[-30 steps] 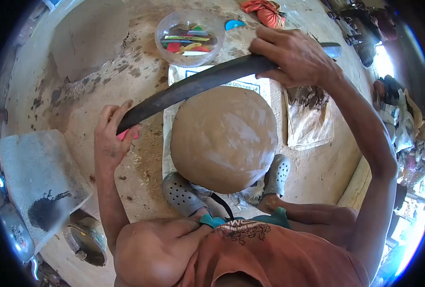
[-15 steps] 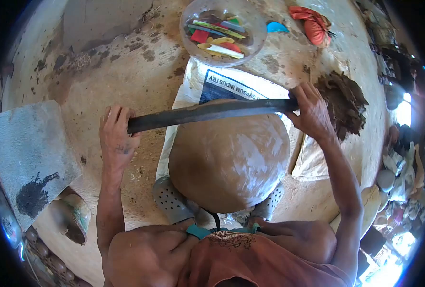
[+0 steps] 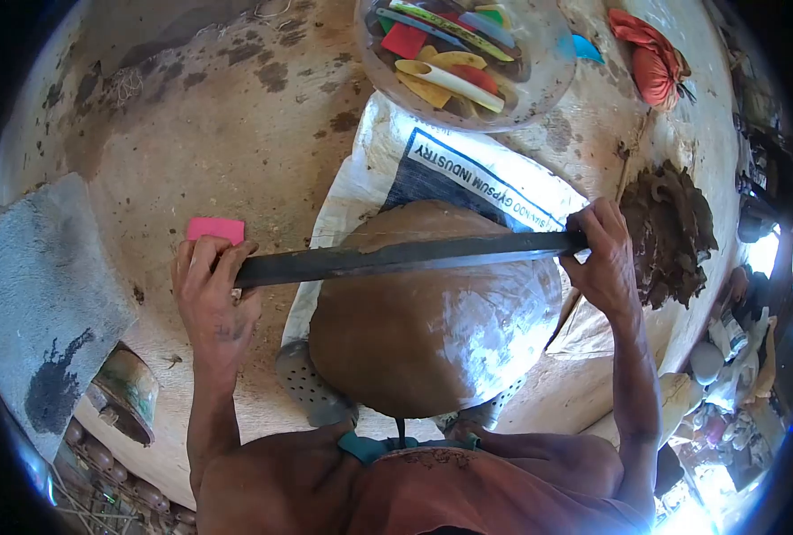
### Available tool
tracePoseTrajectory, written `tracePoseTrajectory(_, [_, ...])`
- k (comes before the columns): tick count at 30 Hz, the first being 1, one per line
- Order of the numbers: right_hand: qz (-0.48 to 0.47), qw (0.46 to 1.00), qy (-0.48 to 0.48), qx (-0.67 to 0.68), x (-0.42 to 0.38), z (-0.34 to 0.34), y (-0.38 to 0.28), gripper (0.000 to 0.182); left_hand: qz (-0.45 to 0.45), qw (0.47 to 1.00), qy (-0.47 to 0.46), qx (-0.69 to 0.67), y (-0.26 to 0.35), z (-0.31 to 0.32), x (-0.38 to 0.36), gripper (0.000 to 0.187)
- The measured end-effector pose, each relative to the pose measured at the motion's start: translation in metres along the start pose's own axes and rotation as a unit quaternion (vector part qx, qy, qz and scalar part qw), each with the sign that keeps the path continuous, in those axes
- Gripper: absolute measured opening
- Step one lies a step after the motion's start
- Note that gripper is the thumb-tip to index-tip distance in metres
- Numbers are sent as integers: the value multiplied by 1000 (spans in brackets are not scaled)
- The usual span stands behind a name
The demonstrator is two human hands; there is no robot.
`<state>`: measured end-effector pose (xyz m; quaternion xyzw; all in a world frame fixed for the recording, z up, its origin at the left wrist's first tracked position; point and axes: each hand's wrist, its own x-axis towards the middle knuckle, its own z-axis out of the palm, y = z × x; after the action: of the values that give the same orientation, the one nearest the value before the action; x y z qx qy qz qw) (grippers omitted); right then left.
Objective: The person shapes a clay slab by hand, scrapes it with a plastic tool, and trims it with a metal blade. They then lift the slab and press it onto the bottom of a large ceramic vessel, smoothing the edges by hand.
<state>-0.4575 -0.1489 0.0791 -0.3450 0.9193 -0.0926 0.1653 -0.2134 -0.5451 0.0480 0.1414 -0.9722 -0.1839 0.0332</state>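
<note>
My left hand [image 3: 213, 290] is wrapped round one end of a long dark bar [image 3: 405, 257], and my right hand [image 3: 603, 259] grips the other end. The bar spans level across a large, smooth, rounded mass of brown clay [image 3: 432, 330], overlapping its far part in this view. Wet shine covers the clay's right side. A printed white sack [image 3: 378, 147] lies beneath it. Just beyond my left knuckles is a flat pink piece [image 3: 216, 229].
A clear tub [image 3: 539, 111] of colourful scrapers stands at the far side. Dark torn clay [image 3: 668, 232] lies right, below a red tied bundle [image 3: 655, 71]. A grey cloth [image 3: 49, 267] and a worn pot [image 3: 129, 397] are at left. My shoes [image 3: 312, 383] flank the clay.
The view has shifted, and both hands hold the bar slightly nearer my body, over more of the clay. The pink piece now shows beyond my left hand.
</note>
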Motion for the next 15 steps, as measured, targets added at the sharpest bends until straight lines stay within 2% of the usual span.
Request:
tracePoseTrajectory(6, [-17,1000,-13,16,10,9,2,40,-35,998,-43,-21,-10,5,1,53])
tracePoseTrajectory(8, [-26,1000,-4,17,14,9,-1,40,-40,998,-41,-30,-17,8,-1,54])
tracePoseTrajectory(10, [11,1000,-10,15,19,7,-11,37,-43,997,-42,-38,-20,7,-2,54])
tracePoseTrajectory(15, [-6,1000,-20,-23,26,7,-15,38,-48,998,-37,-11,-19,10,-7,56])
